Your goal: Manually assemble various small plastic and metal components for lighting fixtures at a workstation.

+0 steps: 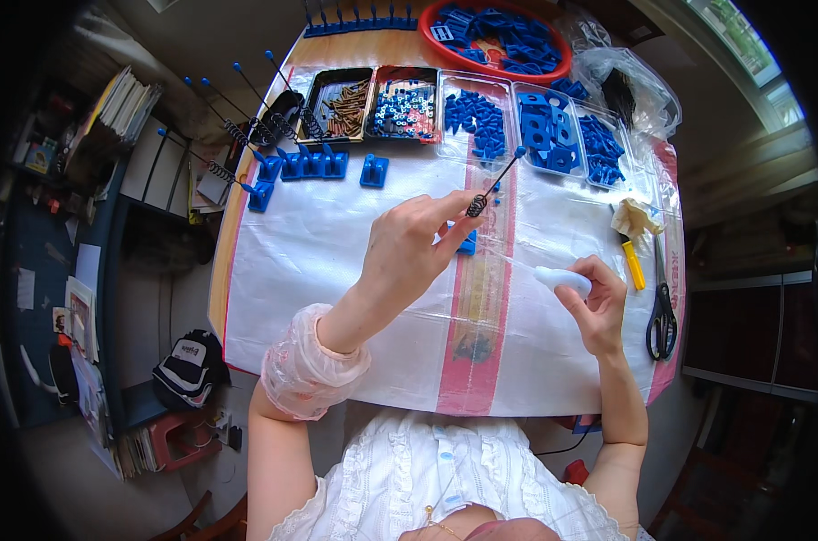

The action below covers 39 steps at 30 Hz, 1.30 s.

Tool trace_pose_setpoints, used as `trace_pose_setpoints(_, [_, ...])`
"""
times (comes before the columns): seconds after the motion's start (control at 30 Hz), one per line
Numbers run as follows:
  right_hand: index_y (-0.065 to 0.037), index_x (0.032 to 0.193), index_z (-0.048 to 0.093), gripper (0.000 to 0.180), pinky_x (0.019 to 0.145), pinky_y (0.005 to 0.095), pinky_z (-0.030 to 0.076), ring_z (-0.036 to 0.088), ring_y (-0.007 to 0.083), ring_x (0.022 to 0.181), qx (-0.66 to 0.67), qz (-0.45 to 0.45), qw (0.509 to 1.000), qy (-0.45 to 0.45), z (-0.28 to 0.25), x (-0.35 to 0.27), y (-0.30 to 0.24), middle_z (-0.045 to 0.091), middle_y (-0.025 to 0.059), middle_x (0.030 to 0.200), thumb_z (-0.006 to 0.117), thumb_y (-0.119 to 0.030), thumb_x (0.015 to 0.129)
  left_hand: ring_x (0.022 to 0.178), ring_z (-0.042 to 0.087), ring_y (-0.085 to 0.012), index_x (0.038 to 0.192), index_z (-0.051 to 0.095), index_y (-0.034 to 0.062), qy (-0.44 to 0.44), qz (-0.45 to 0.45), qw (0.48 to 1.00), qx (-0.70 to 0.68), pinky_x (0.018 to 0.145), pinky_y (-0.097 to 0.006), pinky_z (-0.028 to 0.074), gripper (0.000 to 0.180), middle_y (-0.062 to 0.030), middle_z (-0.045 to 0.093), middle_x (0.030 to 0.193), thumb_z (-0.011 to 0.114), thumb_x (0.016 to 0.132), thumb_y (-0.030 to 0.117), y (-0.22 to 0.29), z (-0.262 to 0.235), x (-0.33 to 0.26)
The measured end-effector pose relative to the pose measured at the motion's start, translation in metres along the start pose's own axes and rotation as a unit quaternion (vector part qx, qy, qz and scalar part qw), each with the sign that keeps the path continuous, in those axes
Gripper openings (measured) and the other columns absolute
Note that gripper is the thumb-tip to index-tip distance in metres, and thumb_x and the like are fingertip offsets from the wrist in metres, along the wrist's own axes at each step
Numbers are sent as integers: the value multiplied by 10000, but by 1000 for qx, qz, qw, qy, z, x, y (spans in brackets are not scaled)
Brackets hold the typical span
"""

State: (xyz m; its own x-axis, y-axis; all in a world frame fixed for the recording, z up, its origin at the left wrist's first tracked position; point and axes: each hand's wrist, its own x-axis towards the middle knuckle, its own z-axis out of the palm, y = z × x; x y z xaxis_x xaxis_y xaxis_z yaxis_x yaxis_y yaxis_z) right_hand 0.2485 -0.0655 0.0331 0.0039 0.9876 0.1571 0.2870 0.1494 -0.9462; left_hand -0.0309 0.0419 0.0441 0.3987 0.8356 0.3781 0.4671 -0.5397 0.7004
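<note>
Over the middle of the table, my left hand (407, 242) is closed in a pinch on a black coil spring (477, 206) with a thin, blue-tipped rod that points up and to the right. Just below those fingers, partly hidden by them, is a small blue plastic base (468, 242). To the right, my right hand (600, 305) is wrapped round a small white squeeze bottle (567, 281), its narrow end toward the left hand. Similar blue bases (314, 164) stand at the left, several carrying springs with blue-tipped rods (256, 99).
Along the back are trays of brass-coloured screws (346, 113), small nuts (404, 108) and blue parts (475, 122), plus a red basin (560, 68) of blue pieces. A yellow-handled cutter (634, 266) and black scissors (662, 325) lie at the right edge.
</note>
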Motion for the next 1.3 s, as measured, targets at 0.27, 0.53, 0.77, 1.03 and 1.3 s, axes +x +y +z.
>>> trace_pose_setpoints(0.27, [2, 983, 663, 147, 616, 222, 412, 582, 52, 757, 9, 8, 1000, 7, 1, 1, 0, 643, 8, 849, 783, -50, 916, 653, 668, -149, 1256, 781, 154, -2, -1, 1000, 8, 598, -295, 508, 302, -67, 752, 804, 792, 955, 179, -1, 0, 0])
trace_pose_setpoints(0.53, [2, 977, 665, 146, 617, 224, 412, 576, 53, 750, 12, 14, 1000, 3, 1, 2, 0, 640, 7, 846, 784, -61, 920, 660, 674, -154, 1261, 779, 156, -4, 5, 1000, 15, 598, -292, 512, 301, -68, 759, 813, 789, 963, 193, -1, 0, 0])
trace_pose_setpoints(0.77, [0, 975, 666, 145, 623, 223, 412, 573, 52, 749, 14, 17, 1000, 4, 2, 2, 1, 641, 7, 843, 784, -62, 921, 658, 673, -151, 1259, 780, 155, 1, 10, 1000, 13, 592, -288, 510, 298, -67, 757, 809, 788, 964, 195, -1, 0, 0])
trace_pose_setpoints(1.03, [0, 974, 663, 141, 626, 221, 411, 569, 50, 753, 15, 18, 1000, 6, 2, 2, 2, 642, 7, 848, 782, -53, 920, 647, 666, -147, 1254, 782, 154, -2, 6, 1000, 15, 583, -284, 503, 295, -60, 751, 796, 790, 963, 201, -1, 1, 0])
trace_pose_setpoints(1.3, [0, 988, 654, 149, 634, 224, 411, 561, 49, 767, 18, 17, 1000, 3, 1, 2, 0, 638, 5, 862, 779, -42, 920, 642, 667, -144, 1249, 783, 158, -5, 2, 1000, 16, 579, -280, 498, 288, -57, 751, 795, 788, 964, 200, -1, 0, 0])
